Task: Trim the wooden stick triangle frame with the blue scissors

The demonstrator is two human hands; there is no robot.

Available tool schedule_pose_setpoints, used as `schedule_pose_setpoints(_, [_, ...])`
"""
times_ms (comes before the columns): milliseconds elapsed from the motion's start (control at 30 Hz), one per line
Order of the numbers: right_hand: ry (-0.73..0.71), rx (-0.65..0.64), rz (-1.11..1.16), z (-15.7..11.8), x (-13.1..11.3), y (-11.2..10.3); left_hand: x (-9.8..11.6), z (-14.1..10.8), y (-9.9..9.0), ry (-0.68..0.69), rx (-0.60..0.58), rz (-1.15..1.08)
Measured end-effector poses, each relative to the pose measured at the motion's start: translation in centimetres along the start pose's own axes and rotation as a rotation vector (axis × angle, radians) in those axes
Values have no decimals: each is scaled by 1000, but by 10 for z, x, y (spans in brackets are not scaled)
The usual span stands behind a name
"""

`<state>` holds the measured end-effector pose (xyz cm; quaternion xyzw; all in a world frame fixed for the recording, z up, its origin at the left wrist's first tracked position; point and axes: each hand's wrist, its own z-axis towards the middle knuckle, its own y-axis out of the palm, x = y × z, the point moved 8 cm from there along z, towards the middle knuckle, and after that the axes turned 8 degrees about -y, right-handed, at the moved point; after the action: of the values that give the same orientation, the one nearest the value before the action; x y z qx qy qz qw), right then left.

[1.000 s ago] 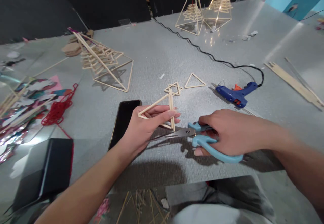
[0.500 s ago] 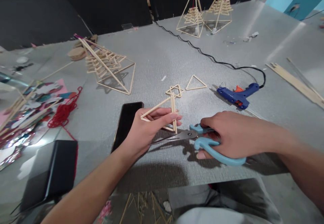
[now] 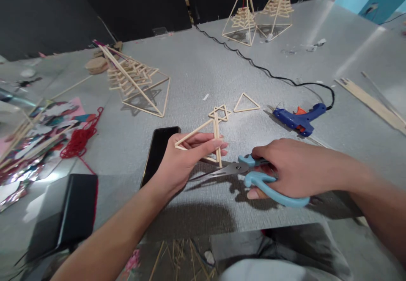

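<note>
My left hand (image 3: 187, 154) pinches a triangle of thin wooden sticks (image 3: 194, 132), with a loose stick (image 3: 217, 129) held along its right side. In my right hand (image 3: 292, 166) are light-blue-handled scissors (image 3: 269, 190), their blades parted around the lower end of the sticks. Just beyond my left fingers lies a small six-pointed stick star (image 3: 223, 112), partly behind the held sticks. A separate stick triangle (image 3: 246, 103) rests flat to its right. The blue glue gun (image 3: 298, 119) lies on its side beyond my right hand.
A black phone (image 3: 158, 152) lies beside my left hand. Stick pyramids stand at the left (image 3: 139, 82) and far back (image 3: 242, 18). Red yarn (image 3: 79, 141) and foil scraps are on the left, near a black case (image 3: 78, 209). A black cord (image 3: 253, 63) crosses the table (image 3: 196, 69); flat sticks (image 3: 368, 101) lie right.
The held triangle and my left hand have shifted very slightly left and up. The scissors remain around the stick ends, with little visible movement.
</note>
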<state>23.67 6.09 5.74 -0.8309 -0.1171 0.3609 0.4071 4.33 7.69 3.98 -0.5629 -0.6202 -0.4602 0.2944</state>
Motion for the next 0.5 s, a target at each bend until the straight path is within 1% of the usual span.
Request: schedule_pose_setpoints(500, [-2,6,12,0,0,0,-3,0,2,-14,-3,-22])
